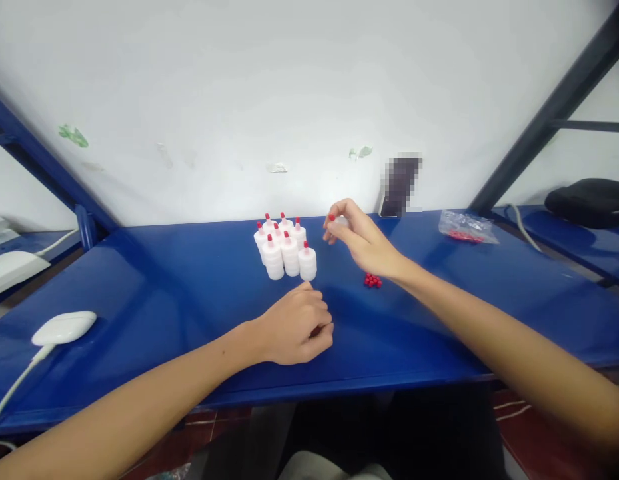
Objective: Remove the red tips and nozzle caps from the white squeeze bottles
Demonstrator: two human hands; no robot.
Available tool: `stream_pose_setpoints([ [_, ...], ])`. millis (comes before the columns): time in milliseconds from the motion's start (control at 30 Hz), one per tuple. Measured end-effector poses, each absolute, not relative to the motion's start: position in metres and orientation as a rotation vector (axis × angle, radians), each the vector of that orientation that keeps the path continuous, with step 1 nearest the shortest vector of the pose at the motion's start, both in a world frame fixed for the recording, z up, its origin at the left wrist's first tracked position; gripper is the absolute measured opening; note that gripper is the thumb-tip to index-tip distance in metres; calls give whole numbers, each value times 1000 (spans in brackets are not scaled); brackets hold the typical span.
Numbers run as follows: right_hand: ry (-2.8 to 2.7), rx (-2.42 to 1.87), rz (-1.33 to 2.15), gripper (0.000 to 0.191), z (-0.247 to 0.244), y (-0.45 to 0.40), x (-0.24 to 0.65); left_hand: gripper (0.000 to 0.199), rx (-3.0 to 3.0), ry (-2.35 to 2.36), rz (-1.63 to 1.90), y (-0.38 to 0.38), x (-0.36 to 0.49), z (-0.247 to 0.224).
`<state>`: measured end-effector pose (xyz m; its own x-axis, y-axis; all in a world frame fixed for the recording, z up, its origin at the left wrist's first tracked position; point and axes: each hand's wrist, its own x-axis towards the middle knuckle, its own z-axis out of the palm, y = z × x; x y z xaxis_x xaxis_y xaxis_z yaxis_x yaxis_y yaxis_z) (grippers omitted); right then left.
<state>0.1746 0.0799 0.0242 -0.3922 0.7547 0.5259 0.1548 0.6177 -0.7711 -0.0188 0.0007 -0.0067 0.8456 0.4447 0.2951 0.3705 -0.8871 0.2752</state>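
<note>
My right hand (362, 240) is raised over the blue table, its fingers closed around a small squeeze bottle (342, 223) with a red tip. Most of that bottle is hidden by the fingers. Below the wrist lies a little pile of red caps (373, 281). My left hand (299, 325) rests on the table near the front edge as a loose fist, with nothing seen in it. Just beyond it several white squeeze bottles (290, 259) with red tips stand upright in a tight group.
A phone (400, 185), partly blurred out, leans on the wall at the back. A clear plastic bag (466, 228) with red pieces lies at the right rear. To the left are a white corded device (64, 329) and a power strip (16, 270). Blue metal posts (549, 100) frame the table.
</note>
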Motion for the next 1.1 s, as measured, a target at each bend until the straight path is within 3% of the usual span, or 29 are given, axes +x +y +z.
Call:
stream_pose_setpoints([
  [67, -1933, -723, 671, 10, 31, 83, 165, 30, 2743, 680, 516, 3, -20, -8],
  [167, -1953, -727, 527, 10, 35, 81, 151, 7, 2643, 732, 521, 7, -24, -11],
  [600, -1940, -829, 440, 15, 6, 75, 141, 12, 2589, 581, 585, 14, -31, -11],
  [733, -1856, -806, 487, 29, 13, 74, 144, 12, 2587, 605, 584, 17, -32, -9],
  [967, -1350, -996, 301, 17, 2, 135, 197, 11, 2603, 689, 579, 16, -31, -7],
  [1100, -1149, -1255, 441, 43, -22, 169, 228, 12, 2531, 759, 680, 18, -29, -12],
])
